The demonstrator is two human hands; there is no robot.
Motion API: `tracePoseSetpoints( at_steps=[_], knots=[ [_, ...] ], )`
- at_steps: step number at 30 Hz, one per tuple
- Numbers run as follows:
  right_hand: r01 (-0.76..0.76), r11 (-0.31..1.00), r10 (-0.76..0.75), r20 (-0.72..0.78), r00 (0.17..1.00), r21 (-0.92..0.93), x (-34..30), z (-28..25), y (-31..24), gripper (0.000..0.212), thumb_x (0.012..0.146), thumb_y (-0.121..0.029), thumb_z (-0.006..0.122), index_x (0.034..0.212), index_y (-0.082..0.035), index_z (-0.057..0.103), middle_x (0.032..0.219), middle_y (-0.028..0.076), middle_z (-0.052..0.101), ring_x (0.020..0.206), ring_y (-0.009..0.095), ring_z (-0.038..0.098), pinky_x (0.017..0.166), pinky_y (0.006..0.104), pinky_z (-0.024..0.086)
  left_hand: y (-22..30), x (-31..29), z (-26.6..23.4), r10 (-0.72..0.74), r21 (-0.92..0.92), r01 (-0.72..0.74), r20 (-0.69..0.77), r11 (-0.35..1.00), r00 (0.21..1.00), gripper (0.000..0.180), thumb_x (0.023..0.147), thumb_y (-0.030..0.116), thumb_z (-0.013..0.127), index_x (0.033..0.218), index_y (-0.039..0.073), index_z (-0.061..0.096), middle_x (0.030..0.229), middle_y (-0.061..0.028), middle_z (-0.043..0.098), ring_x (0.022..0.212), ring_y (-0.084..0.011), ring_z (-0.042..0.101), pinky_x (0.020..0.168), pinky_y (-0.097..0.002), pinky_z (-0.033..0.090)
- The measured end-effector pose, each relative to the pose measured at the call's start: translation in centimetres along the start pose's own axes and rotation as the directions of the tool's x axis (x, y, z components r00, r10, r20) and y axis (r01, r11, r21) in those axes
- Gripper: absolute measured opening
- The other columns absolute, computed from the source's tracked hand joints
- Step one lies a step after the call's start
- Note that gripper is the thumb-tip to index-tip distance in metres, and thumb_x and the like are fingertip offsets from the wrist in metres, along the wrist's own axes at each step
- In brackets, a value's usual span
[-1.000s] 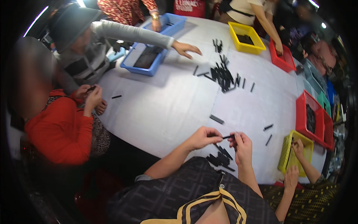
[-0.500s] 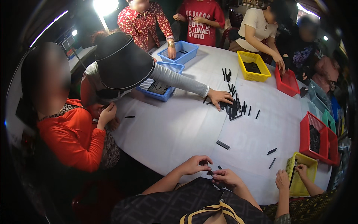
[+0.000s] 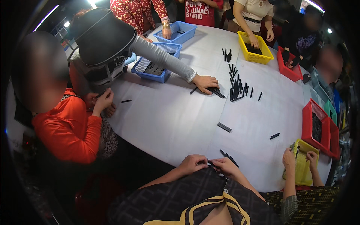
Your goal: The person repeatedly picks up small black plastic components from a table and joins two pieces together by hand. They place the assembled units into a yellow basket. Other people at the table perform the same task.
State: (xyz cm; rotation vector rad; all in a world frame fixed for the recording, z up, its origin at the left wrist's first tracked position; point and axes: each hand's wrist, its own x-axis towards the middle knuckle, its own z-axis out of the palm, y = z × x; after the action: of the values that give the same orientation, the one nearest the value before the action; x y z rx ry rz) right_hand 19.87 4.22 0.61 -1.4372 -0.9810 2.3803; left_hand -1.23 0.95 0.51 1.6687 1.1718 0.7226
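My left hand (image 3: 192, 164) and my right hand (image 3: 227, 167) meet at the near edge of the white table. Between their fingertips they pinch a small black stick (image 3: 210, 162), largely covered by the fingers. Just beyond my right hand, several black sticks (image 3: 229, 158) lie close together on the tabletop. Farther out lies a short dark bar or pair of sticks (image 3: 224, 127). A loose pile of black sticks (image 3: 236, 89) spreads across the middle of the table.
Across the table a co-worker's hand (image 3: 205, 84) rests on black sticks. Blue baskets (image 3: 162, 78), a yellow basket (image 3: 268, 59) and red baskets (image 3: 305, 120) stand around the edge. At right, another person's hands (image 3: 289, 159) hold a stick over a yellow basket (image 3: 311, 180). People sit close on both sides.
My hands have drawn closer together around the stick. The co-worker's hand has slid some sticks left, away from the pile. One loose stick at the right of the table is gone.
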Motion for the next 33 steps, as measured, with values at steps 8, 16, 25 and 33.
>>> tracePoseSetpoints(
  at_steps=[8, 16, 25, 33],
  knots=[
    [-0.173, 0.985, 0.173, 0.014, 0.985, 0.0, -0.9, 2.1, -1.5, 0.019, 0.089, -0.022, 0.053, 0.091, -0.007, 0.066, 0.062, -0.006, 0.053, 0.051, 0.003, 0.041, 0.046, 0.0176, 0.031, -0.9, -0.9, 1.8, 0.131, 0.143, -0.086, -0.35, 0.986, 0.928, 0.018, 0.068, 0.025, 0.075, 0.073, 0.014, 0.061, 0.081, -0.0021, 0.048, 0.08, -0.0198, 0.047, 0.072, -0.0354, 0.032],
    [-0.12, 0.986, 0.116, 0.045, 0.992, 0.118, -1.7, 1.8, -0.2, 0.019, 0.091, -0.021, 0.049, 0.094, -0.006, 0.061, 0.06, -0.005, 0.049, 0.046, 0.001, 0.035, 0.043, 0.0175, 0.027, -0.8, -1.1, 2.8, 0.095, 0.181, -0.016, -0.436, 0.983, 0.895, 0.018, 0.067, 0.025, 0.075, 0.072, 0.018, 0.059, 0.087, -0.002, 0.041, 0.085, -0.0202, 0.039, 0.075, -0.0353, 0.027],
    [-0.137, 0.949, 0.114, 0.098, 0.989, 0.283, -1.7, 1.6, -0.8, 0.017, 0.093, -0.018, 0.047, 0.092, -0.004, 0.057, 0.061, -0.004, 0.047, 0.046, 0.003, 0.033, 0.045, 0.0187, 0.029, -0.8, -0.3, 2.4, 0.16, 0.243, -0.054, -0.443, 0.969, 0.882, 0.018, 0.065, 0.02, 0.076, 0.071, 0.018, 0.059, 0.089, -0.001, 0.043, 0.083, -0.02, 0.039, 0.073, -0.0348, 0.027],
    [-0.126, 0.957, 0.1, 0.11, 0.989, 0.263, -1.5, 1.3, -0.5, 0.021, 0.093, -0.018, 0.047, 0.097, -0.001, 0.059, 0.062, -0.004, 0.047, 0.046, 0.003, 0.033, 0.046, 0.0189, 0.03, 0.6, 0.5, 2.4, 0.255, 0.315, -0.137, -0.373, 0.939, 0.892, 0.019, 0.064, 0.019, 0.077, 0.072, 0.018, 0.06, 0.086, 0.0001, 0.043, 0.081, -0.0191, 0.04, 0.073, -0.0346, 0.027]
  ],
)
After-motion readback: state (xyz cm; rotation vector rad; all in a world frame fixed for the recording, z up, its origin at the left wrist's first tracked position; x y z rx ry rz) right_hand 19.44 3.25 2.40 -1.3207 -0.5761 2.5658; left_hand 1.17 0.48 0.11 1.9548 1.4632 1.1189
